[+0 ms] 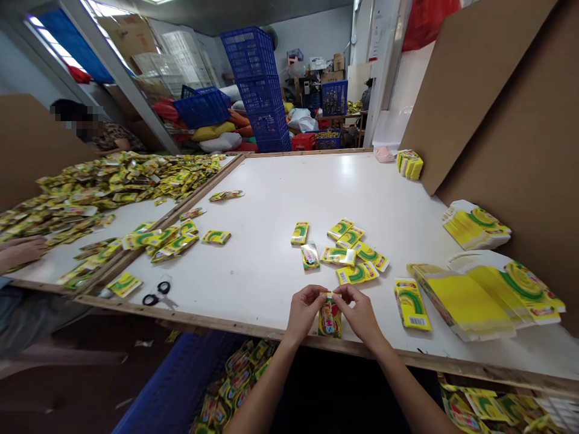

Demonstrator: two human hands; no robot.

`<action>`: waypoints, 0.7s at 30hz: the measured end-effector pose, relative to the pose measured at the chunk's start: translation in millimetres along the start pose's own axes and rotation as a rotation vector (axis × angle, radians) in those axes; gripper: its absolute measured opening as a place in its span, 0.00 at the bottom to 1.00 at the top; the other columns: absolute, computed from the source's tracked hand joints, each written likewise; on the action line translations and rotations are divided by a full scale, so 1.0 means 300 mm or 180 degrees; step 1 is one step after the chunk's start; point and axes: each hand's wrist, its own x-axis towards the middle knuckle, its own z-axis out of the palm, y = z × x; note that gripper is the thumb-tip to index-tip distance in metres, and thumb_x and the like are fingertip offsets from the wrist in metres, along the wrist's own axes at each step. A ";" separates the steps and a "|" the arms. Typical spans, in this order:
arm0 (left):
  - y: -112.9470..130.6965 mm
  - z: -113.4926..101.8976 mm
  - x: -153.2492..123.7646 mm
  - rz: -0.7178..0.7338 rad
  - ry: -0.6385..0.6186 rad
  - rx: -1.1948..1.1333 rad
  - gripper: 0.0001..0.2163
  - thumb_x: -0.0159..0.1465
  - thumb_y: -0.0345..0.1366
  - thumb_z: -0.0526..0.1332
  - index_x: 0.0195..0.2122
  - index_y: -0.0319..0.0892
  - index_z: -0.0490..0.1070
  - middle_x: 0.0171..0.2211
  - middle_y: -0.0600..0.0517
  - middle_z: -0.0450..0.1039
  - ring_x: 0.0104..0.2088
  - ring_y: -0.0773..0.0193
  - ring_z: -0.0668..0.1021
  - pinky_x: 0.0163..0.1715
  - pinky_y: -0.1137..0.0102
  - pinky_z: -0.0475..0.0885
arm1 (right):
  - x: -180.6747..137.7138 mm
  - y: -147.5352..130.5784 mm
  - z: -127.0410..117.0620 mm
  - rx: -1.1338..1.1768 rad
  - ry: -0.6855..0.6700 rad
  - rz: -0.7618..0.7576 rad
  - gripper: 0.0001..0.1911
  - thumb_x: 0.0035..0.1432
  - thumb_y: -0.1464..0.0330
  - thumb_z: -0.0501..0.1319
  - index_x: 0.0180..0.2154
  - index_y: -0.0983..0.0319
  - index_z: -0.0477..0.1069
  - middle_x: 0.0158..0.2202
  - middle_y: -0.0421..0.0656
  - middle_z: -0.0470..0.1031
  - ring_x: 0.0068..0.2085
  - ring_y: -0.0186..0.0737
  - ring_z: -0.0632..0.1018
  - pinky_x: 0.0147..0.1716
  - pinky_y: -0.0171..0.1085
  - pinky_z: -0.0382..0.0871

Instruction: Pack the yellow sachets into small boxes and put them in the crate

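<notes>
At the table's front edge stands a small yellow-and-green printed carton point(330, 322), its front facing me. My left hand point(304, 308) pinches its upper left edge with thumb and fingertips. From the other side my right hand point(359, 312) grips the upper right edge in the same way. The two thumbs nearly meet at the carton's top flap. Just beyond my hands lie several similar closed cartons point(357, 274) in a loose group. To the right of my right hand is a single carton point(412, 304), beside a fanned stack of flat, unfolded cartons point(479, 301).
Black-handled scissors point(158, 294) lie at the front left. A wooden strip point(181, 211) divides my table from one heaped with packs point(117, 181), where another person's hand point(20, 252) rests. Below the edge is a blue crate point(167, 380). Cardboard sheets point(479, 90) stand at right.
</notes>
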 end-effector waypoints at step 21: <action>0.168 -0.369 -0.196 0.0297 0.0733 0.1667 0.13 0.58 0.44 0.61 0.38 0.42 0.75 0.38 0.48 0.77 0.39 0.56 0.78 0.38 0.66 0.74 | 0.104 0.123 -0.165 -0.1534 0.0986 -0.0023 0.21 0.58 0.59 0.55 0.49 0.63 0.67 0.48 0.52 0.72 0.47 0.51 0.72 0.45 0.48 0.65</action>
